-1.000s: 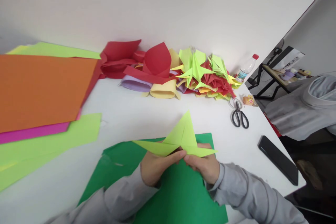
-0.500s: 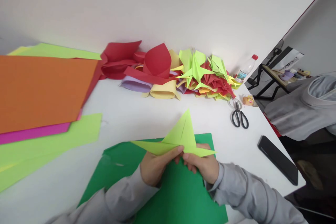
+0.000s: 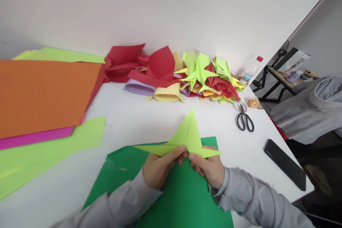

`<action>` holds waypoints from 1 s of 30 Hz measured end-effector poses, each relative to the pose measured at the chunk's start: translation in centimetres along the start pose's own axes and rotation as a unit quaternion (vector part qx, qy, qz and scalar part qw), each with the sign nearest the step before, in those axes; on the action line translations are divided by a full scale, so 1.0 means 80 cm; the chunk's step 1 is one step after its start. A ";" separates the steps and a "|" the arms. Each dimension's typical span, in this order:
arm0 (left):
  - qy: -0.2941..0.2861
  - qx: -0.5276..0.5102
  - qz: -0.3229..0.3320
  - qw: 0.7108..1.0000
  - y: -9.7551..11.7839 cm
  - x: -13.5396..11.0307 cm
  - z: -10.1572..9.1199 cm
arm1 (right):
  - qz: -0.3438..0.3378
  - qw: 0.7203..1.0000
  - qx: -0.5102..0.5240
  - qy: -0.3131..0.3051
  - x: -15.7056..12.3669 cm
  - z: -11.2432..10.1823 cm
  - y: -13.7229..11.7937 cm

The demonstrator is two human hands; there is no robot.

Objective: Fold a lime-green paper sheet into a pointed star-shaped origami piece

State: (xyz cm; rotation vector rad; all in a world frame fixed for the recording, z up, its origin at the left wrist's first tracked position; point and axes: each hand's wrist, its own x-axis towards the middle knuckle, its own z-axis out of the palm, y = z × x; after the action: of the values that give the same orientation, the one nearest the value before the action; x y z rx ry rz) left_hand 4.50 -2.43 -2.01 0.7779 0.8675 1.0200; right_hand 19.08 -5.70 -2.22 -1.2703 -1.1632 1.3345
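A lime-green folded paper [image 3: 186, 131] is held up over a green sheet [image 3: 184, 196]. It has one tall creased point at the top and a narrower point out to each side. My left hand [image 3: 161, 165] pinches its lower edge left of the middle, thumb on top and fingers beneath. On the other side of the middle, my right hand [image 3: 210, 167] grips the same edge with its thumb in front. Both thumbs lie close together, and the fingers behind the paper are partly hidden.
Orange cardstock [image 3: 48, 96] and lime sheets [image 3: 88, 135] lie at left. Along the wall are rolled red paper [image 3: 161, 64] and folded lime pieces [image 3: 200, 71]. Scissors [image 3: 244, 121], a black phone-like slab [image 3: 284, 164], a bottle [image 3: 249, 71] and a wrapped snack [image 3: 253, 103] are at right.
The folded paper has tilted slightly, and my thumbs have moved a little apart at its lower edge. Both hands keep their hold. The whole view has shifted slightly.
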 end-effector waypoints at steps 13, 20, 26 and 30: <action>-0.016 0.152 0.036 0.988 -0.016 0.009 -0.021 | 0.018 0.999 0.009 0.040 0.005 -0.004 -0.004; 0.005 0.146 0.031 0.989 -0.010 0.008 -0.017 | -0.001 0.996 -0.015 0.087 0.005 -0.007 0.003; 0.002 0.149 0.022 0.989 -0.012 0.009 -0.018 | 0.002 0.996 -0.016 0.087 0.006 -0.007 0.001; 0.013 0.136 0.004 0.991 -0.010 0.006 -0.015 | 0.022 0.995 0.010 0.097 0.009 -0.008 0.007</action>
State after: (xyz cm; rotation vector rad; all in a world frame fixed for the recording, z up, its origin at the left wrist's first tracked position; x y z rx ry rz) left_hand 3.84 -2.09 -3.32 0.9995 1.0405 0.9317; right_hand 19.69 -5.03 -2.84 -1.3850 -0.9906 1.2203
